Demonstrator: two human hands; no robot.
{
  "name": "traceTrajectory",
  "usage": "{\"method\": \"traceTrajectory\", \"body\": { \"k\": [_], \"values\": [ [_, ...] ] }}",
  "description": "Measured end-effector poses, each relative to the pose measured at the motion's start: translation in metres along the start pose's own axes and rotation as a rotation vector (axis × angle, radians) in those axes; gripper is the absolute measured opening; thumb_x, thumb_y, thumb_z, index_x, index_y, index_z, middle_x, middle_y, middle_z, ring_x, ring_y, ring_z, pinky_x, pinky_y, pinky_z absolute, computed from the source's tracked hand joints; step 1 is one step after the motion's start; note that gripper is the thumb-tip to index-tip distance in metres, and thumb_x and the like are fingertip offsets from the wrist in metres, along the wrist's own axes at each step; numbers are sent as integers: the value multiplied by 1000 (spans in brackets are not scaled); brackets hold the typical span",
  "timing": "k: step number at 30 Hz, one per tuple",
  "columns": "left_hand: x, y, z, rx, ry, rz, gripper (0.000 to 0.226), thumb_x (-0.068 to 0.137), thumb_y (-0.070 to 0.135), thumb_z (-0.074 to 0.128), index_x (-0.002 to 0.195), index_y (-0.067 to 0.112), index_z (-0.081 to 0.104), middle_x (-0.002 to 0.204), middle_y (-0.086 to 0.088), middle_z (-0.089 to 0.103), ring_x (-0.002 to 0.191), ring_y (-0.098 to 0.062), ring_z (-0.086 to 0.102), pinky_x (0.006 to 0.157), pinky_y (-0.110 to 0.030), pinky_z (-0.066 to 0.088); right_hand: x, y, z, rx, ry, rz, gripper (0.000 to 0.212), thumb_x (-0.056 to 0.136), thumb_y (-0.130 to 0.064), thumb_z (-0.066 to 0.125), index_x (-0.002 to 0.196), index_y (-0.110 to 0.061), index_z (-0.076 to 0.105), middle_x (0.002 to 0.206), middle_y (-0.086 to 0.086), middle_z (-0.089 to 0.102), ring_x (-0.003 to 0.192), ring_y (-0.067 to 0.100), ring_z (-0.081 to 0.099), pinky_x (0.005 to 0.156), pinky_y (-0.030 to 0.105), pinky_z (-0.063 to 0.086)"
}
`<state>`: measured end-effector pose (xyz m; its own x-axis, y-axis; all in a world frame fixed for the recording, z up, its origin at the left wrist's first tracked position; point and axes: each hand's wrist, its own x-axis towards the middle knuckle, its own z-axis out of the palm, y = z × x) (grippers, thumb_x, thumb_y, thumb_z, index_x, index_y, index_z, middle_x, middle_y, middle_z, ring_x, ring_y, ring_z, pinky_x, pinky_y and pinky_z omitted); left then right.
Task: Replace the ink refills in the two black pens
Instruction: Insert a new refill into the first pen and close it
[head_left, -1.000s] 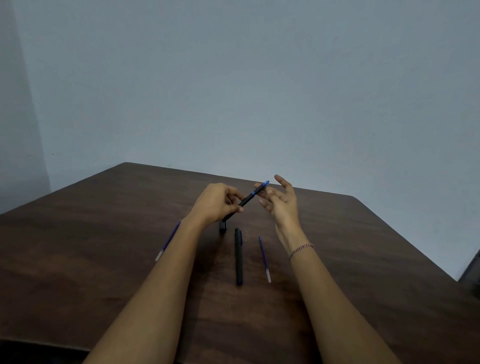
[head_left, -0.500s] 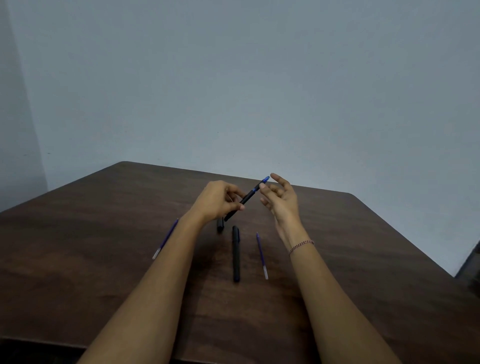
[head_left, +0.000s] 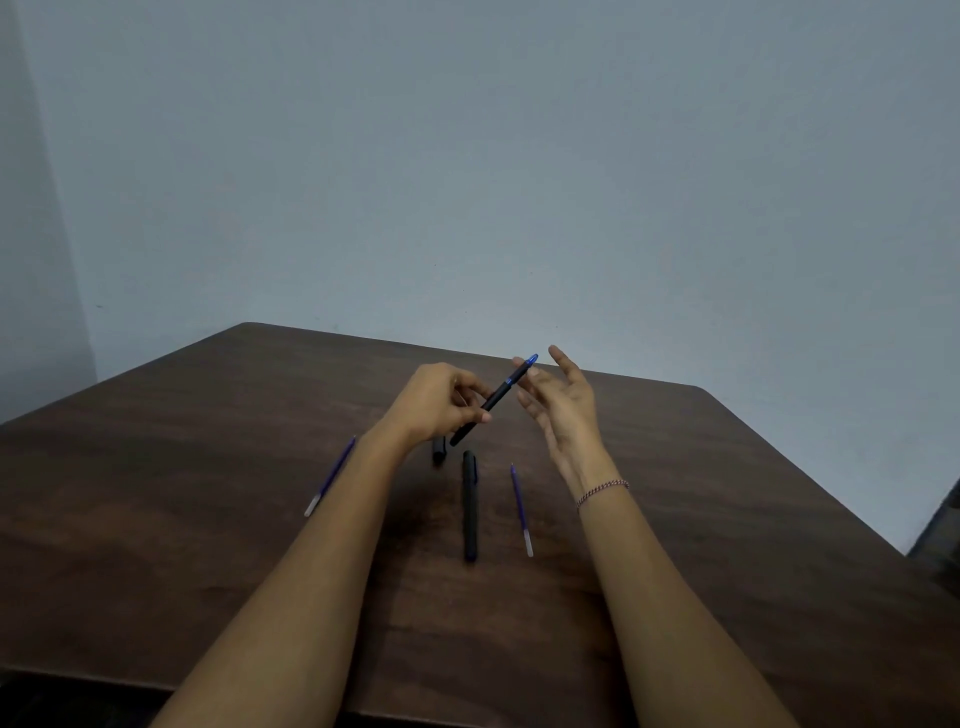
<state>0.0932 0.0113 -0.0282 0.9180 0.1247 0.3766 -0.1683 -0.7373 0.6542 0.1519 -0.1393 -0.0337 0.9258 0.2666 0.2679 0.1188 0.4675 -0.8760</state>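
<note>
My left hand (head_left: 441, 405) grips an uncapped black pen (head_left: 493, 397) with a blue tip, held slanted above the table, tip pointing up and right. My right hand (head_left: 563, 410) is just right of the tip, fingers spread, palm facing the pen and holding nothing. Below the left hand a small black cap (head_left: 439, 450) lies on the table. A second black pen (head_left: 470, 505), capped, lies lengthwise in the middle. One blue refill (head_left: 520, 509) lies right of it, and another blue refill (head_left: 331, 475) lies left of my left forearm.
The dark brown wooden table (head_left: 727, 519) ends at a pale grey-blue wall behind. Its front edge runs along the bottom left, and its right edge drops off beside a dark object (head_left: 943, 530) at the far right.
My right hand has let go of the pen's blue tip and opened, drawing slightly to the right. The left hand still holds the pen in much the same place.
</note>
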Motion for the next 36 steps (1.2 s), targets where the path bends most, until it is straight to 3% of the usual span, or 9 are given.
{"method": "traceTrajectory", "body": {
  "k": [5, 9, 11, 15, 18, 21, 27, 32, 36],
  "values": [
    [-2, 3, 1, -10, -32, 17, 33, 73, 17, 78, 105, 17, 69, 73, 11, 63, 68, -2, 61, 60, -14, 49, -1, 0, 0, -45, 18, -13, 42, 80, -4, 70, 117, -13, 52, 89, 2, 65, 82, 12, 65, 73, 22, 54],
    [-2, 5, 1, -30, -33, 26, 34, 72, 15, 79, 105, 13, 69, 72, 7, 64, 65, -3, 61, 54, -14, 50, 1, -1, 0, 82, -16, 29, 29, 90, -5, 58, 117, -12, 50, 101, 10, 64, 87, 18, 64, 80, 29, 55],
    [-2, 5, 1, -41, -30, 20, 33, 72, 14, 79, 104, 13, 70, 72, 5, 64, 62, -3, 61, 51, -13, 50, 0, -2, 1, 105, -47, 26, 28, 92, -2, 53, 117, -14, 50, 96, 10, 68, 84, 18, 68, 77, 29, 57],
    [-2, 5, 2, -49, -57, 24, 35, 72, 14, 79, 106, 12, 69, 72, 7, 64, 59, 0, 60, 50, -11, 49, -2, -1, 2, 26, -18, -14, 27, 86, -1, 62, 109, -14, 55, 89, 5, 66, 77, 13, 67, 69, 24, 57],
    [-2, 7, 3, -73, -73, 30, 35, 72, 13, 78, 106, 12, 69, 72, 6, 64, 62, -4, 61, 51, -12, 51, -1, -1, 2, 90, -11, 24, 18, 92, -7, 56, 108, -14, 55, 96, 8, 66, 85, 18, 66, 75, 28, 58],
    [-1, 6, 2, -101, -65, 13, 33, 73, 12, 77, 105, 10, 68, 71, 6, 65, 62, -5, 63, 51, -14, 52, 1, -2, 1, 141, -19, 43, 24, 96, -5, 48, 118, -13, 52, 98, 12, 69, 89, 22, 67, 78, 31, 56],
    [-2, 8, 2, -105, -66, 17, 33, 73, 12, 77, 105, 10, 68, 72, 5, 64, 63, -4, 62, 51, -13, 52, -1, -2, -2, 55, 52, -1, 24, 83, -2, 66, 100, -16, 56, 95, 8, 65, 83, 15, 66, 74, 24, 57],
    [-2, 9, 1, -105, -63, 12, 34, 74, 12, 77, 106, 10, 67, 73, 4, 65, 68, -9, 65, 54, -16, 54, 3, -3, -1, 154, 18, 35, 26, 92, 2, 50, 111, -15, 54, 95, 9, 71, 87, 20, 69, 80, 32, 56],
    [-1, 8, 0, -122, -65, 0, 34, 74, 11, 76, 106, 9, 67, 72, 4, 65, 67, -9, 64, 51, -13, 52, 2, -2, -1, 96, 32, -8, 34, 88, 4, 57, 117, -13, 51, 89, 7, 69, 80, 15, 69, 73, 26, 57]
  ]
}}
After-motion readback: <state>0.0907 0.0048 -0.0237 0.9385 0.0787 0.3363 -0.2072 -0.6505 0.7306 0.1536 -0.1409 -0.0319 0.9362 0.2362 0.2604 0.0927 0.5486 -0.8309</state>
